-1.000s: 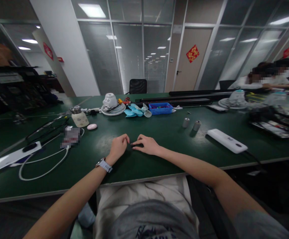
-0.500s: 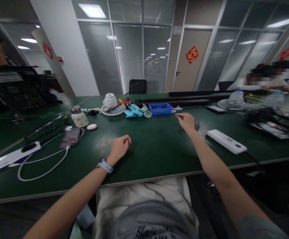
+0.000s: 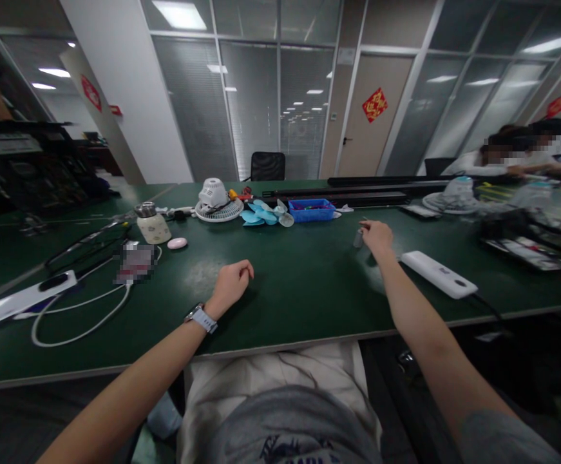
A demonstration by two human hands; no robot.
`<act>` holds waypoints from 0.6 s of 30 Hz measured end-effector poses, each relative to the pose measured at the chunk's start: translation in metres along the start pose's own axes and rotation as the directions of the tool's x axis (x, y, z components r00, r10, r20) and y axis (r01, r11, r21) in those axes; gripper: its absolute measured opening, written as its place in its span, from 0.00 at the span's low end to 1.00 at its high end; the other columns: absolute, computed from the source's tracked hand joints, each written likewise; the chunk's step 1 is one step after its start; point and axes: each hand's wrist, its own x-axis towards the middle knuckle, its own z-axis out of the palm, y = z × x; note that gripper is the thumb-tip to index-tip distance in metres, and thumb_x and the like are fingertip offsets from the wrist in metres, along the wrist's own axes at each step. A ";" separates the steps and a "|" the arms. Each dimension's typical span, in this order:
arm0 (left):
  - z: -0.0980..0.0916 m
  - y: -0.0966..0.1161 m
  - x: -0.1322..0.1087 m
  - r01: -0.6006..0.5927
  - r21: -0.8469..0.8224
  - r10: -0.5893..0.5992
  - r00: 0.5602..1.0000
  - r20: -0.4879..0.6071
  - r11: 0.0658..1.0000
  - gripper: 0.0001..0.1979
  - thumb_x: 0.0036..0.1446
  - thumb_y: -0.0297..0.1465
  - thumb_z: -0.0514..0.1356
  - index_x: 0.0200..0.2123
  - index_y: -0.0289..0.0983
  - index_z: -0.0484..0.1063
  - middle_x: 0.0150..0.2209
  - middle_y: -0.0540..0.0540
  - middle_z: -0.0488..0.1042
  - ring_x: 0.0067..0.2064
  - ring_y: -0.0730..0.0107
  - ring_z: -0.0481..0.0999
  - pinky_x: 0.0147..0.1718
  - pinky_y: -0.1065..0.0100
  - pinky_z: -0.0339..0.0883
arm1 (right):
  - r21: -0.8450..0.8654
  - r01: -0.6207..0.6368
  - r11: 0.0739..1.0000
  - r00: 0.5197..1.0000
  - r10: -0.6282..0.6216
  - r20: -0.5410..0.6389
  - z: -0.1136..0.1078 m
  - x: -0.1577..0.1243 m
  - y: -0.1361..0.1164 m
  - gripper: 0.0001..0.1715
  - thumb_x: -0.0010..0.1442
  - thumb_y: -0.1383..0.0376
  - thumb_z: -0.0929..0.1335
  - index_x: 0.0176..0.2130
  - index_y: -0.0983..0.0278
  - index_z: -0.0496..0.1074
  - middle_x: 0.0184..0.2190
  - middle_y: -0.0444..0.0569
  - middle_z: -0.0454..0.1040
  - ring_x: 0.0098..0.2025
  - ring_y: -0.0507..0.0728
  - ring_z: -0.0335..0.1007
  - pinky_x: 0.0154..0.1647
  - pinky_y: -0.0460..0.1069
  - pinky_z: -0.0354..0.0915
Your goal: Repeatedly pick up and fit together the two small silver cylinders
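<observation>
My left hand [image 3: 232, 283] rests loosely curled on the green table, a watch on its wrist, and nothing shows in its fingers. Farther out to the right, my right hand [image 3: 377, 237] is held low over the table with its fingers drawn together. A thin tip seems to stick out from the fingertips, too small to name. Just left of those fingers stands a small grey cylinder [image 3: 358, 238]; whether they touch it I cannot tell. A white power strip [image 3: 438, 274] lies to the right of my right forearm.
Along the back are a white fan head [image 3: 218, 209], light-blue fan blades [image 3: 259, 213], a blue tray [image 3: 311, 211] and long black bars [image 3: 357, 193]. On the left stand a cream bottle [image 3: 154, 229], a pink oval object [image 3: 177, 243] and cables. People [image 3: 478, 158] sit at far right.
My right hand has moved a little to the right. A grey cylinder now shows left of its fingers; earlier one showed right of the wrist. My left hand stays in place.
</observation>
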 end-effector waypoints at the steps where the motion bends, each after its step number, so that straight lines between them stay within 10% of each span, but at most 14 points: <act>1: 0.000 0.000 0.000 0.005 -0.001 -0.005 1.000 0.000 1.000 0.12 0.53 0.26 0.49 0.25 0.39 0.71 0.19 0.52 0.68 0.23 0.71 0.67 0.27 0.70 0.54 | -0.005 -0.004 1.000 1.000 0.004 0.007 0.000 0.000 0.000 0.19 0.63 0.65 0.65 0.52 0.59 0.77 0.47 0.55 0.78 0.49 0.62 0.73 0.49 0.54 0.67; 14: -0.002 0.005 0.000 0.020 0.004 -0.020 1.000 0.015 1.000 0.12 0.53 0.26 0.48 0.24 0.39 0.70 0.18 0.52 0.67 0.23 0.71 0.67 0.26 0.70 0.54 | -0.048 -0.029 0.998 1.000 0.029 -0.002 -0.016 0.003 0.019 0.26 0.61 0.56 0.68 0.58 0.58 0.72 0.51 0.58 0.75 0.53 0.65 0.71 0.51 0.56 0.66; 18: -0.002 0.005 0.000 0.003 0.006 -0.003 1.000 0.023 1.000 0.13 0.53 0.26 0.48 0.24 0.39 0.71 0.18 0.52 0.67 0.22 0.71 0.66 0.26 0.70 0.54 | -0.113 -0.162 0.980 0.972 0.178 0.152 -0.022 0.009 0.038 0.31 0.54 0.52 0.73 0.55 0.59 0.74 0.49 0.57 0.76 0.51 0.65 0.72 0.49 0.55 0.68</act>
